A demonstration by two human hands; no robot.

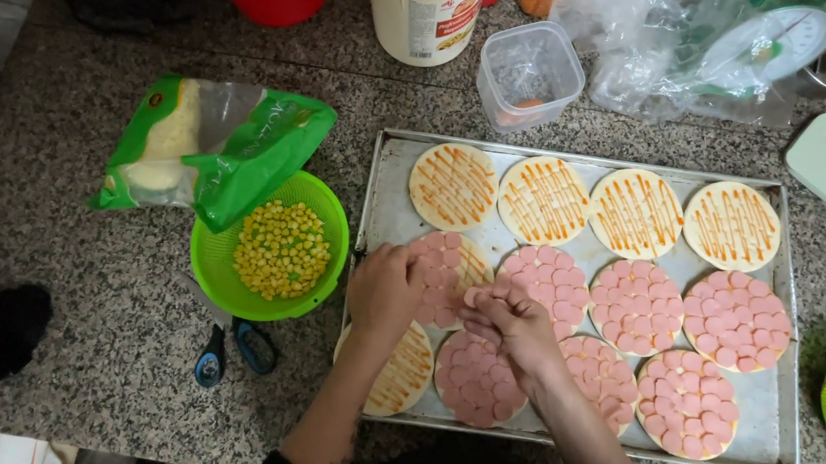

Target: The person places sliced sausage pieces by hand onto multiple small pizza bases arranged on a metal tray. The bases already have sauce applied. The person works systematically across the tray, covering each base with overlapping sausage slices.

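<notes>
A metal baking tray (385, 178) on a granite counter holds several small round pizza bases. The back row carries only orange sauce stripes (544, 200). Most of the others are covered with pink sausage slices (638, 306). My left hand (383, 287) rests on the partly covered base (450, 277) at the left of the middle row. My right hand (512, 324) hovers beside it, fingers pinched on a few pink sausage slices. A sauced base (404, 375) at the front left lies partly under my left forearm.
A green colander of corn kernels (283, 250) sits left of the tray, a green bag of grated cheese (208, 143) behind it. Blue-handled scissors (224, 349) lie by the colander. A clear tub (530, 74), white jar (424, 13) and kitchen scale (764, 43) stand behind.
</notes>
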